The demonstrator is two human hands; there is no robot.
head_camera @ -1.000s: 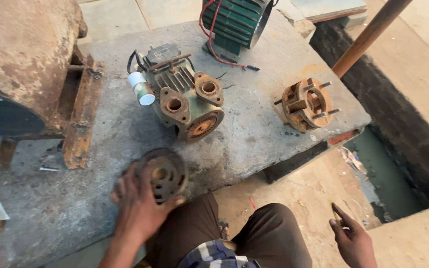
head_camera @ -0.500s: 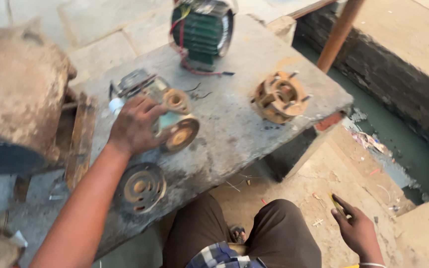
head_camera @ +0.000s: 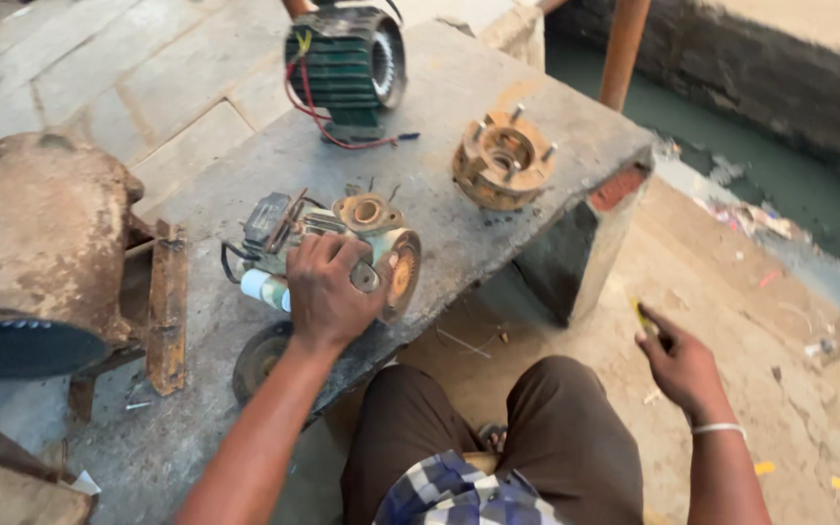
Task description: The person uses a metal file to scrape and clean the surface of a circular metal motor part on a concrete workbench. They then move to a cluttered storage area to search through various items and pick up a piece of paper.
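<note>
My left hand [head_camera: 328, 292] grips a small rusty water pump [head_camera: 381, 243] that lies on a grey concrete slab [head_camera: 459, 209], its round open face turned toward me. A dark round cover plate [head_camera: 260, 358] lies on the slab just below that hand. My right hand [head_camera: 681, 365] hovers over the sandy ground to the right with a small yellow-tipped tool [head_camera: 642, 316] pinched in its fingers. My knees in brown trousers [head_camera: 537, 437] are at the bottom.
A green finned motor [head_camera: 347, 63] with red wires stands at the slab's far end. An orange rusty flange with studs [head_camera: 503, 160] sits near the right edge. A large rusty drum-shaped machine [head_camera: 36, 253] fills the left. A drain channel [head_camera: 760, 175] runs at right.
My left hand left the round cover plate, rose to the pump and now grips it. The view has swung left and closer. My right hand stays low at the right.
</note>
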